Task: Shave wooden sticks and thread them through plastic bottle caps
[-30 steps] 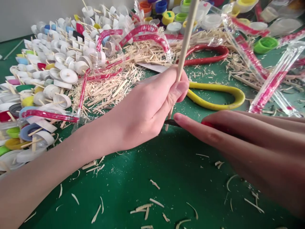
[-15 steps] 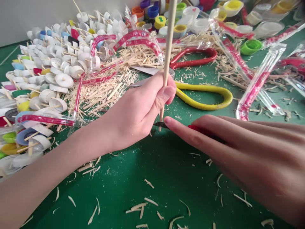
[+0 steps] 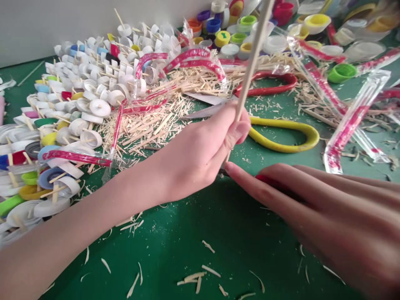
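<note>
My left hand is closed around a long thin wooden stick that rises toward the top of the view, leaning right. The stick's lower tip rests near the green mat. My right hand comes in from the right, its fingers pressed over a red-handled cutting tool whose dark blade meets the stick's lower end. Most of the tool is hidden under the fingers. Loose wood shavings lie on the mat below both hands.
A heap of white and coloured bottle caps with short sticks fills the left. Cut stick pieces lie behind my left hand. Yellow and red looped handles lie beyond. Red-filled plastic sleeves and more caps sit at the right.
The stick has tipped from nearly upright to leaning right again. Both hands have stayed together at the stick's lower end, and the view has shifted slightly.
</note>
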Motion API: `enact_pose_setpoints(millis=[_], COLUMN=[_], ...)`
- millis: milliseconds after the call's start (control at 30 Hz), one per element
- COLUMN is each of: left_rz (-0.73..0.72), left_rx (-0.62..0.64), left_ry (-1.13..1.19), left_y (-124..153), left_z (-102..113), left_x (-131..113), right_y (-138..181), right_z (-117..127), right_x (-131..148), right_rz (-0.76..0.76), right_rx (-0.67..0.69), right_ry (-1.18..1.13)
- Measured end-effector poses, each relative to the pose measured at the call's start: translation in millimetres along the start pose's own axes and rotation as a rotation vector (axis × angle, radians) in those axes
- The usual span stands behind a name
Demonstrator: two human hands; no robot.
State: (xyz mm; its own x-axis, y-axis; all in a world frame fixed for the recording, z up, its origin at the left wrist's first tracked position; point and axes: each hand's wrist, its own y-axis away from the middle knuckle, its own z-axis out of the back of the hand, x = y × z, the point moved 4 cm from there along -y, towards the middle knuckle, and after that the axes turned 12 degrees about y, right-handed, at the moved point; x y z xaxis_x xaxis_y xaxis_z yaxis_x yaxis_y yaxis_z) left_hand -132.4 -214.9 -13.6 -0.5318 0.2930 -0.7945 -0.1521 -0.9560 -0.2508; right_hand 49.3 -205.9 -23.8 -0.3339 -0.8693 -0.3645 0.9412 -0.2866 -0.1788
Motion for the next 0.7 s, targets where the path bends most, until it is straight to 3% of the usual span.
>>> enact_pose_setpoints(millis=[167, 400, 700], left_rz=[-0.024, -0.009, 0.044], left_rx=[0.022, -0.003, 0.016], left_ry=[0.012, 0.011, 0.004], left_y=[1, 0, -1], left_z=[-1, 2, 4], left_x=[-1, 2, 5], right_y=[1, 6, 0], right_z=[5, 9, 7], right_x=[3, -6, -17], right_rz=[0.024, 0.055, 0.062], right_rx=[-0.061, 0.107, 0.015], right_ry=[-0.058, -0.067, -0.056])
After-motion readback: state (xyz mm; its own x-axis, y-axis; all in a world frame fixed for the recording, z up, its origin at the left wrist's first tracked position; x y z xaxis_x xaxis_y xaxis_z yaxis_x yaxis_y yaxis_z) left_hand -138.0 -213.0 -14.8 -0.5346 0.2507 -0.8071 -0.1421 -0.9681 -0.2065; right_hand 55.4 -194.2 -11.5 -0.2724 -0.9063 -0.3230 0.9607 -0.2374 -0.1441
